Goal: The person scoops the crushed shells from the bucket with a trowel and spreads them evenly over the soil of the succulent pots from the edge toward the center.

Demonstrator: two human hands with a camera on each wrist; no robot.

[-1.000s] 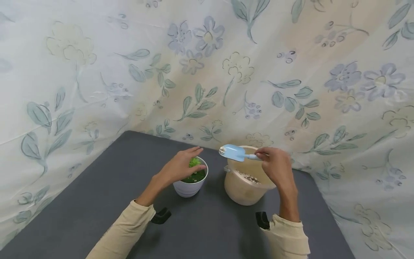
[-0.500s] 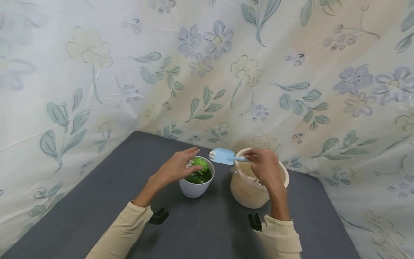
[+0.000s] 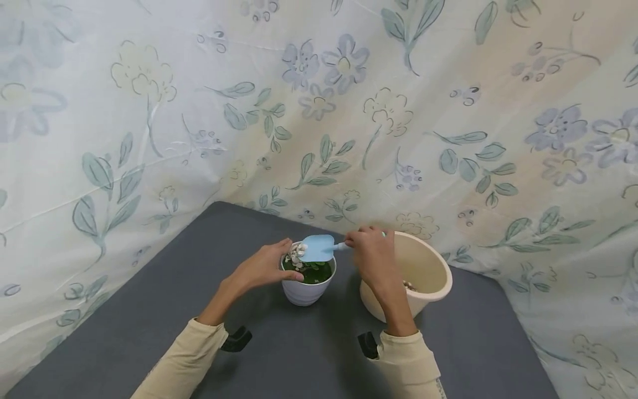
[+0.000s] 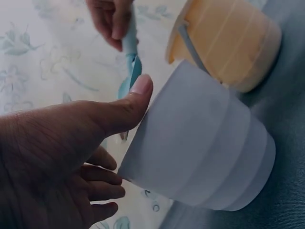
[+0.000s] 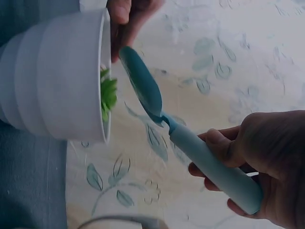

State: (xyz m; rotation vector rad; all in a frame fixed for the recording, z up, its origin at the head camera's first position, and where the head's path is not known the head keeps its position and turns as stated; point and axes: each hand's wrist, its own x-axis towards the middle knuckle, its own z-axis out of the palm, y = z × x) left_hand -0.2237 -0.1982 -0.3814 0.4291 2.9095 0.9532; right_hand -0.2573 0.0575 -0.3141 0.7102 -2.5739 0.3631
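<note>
My right hand [image 3: 372, 257] grips the handle of a light blue hand trowel [image 3: 318, 247], its blade tilted over a white ribbed flowerpot [image 3: 305, 293]. White pebbles [image 3: 297, 252] show at the blade's tip and in the pot. Green moss [image 3: 314, 275] covers the near part of the pot, and the blade partly hides a bright green plant [image 5: 108, 93]. My left hand [image 3: 259, 267] is spread at the pot's left rim, thumb along the near edge and fingers at the far side. The left wrist view shows those fingers loose and relaxed.
A cream bucket [image 3: 423, 265] with pebbles low inside stands right of the pot, partly behind my right forearm; its handle [image 4: 193, 47] hangs at the side. Both stand on a dark grey tabletop [image 3: 294, 354]. A floral cloth [image 3: 319, 127] hangs behind.
My right hand has carried the trowel left from above the bucket to over the pot, and the blade has tipped. My left hand has lowered slightly to the pot's rim.
</note>
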